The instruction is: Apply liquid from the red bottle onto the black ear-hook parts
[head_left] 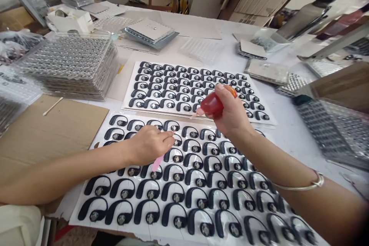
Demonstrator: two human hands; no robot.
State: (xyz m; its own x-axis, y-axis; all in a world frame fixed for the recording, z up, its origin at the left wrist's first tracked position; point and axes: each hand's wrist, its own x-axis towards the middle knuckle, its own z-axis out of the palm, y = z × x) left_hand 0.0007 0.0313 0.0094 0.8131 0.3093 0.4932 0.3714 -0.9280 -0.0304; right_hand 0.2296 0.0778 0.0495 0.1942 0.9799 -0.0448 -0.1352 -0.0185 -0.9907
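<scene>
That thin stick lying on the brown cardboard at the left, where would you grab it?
Probably pinch the stick near its middle, coming straight down from above, with fingertips on either side of its length. It lies flat and slanted on the cardboard, too thin to grip by the ends, and bare cardboard runs along both sides.

The left hand (150,144) hides most of a pink tool (157,162) (perhaps tweezers), its tip unreadable.
</scene>
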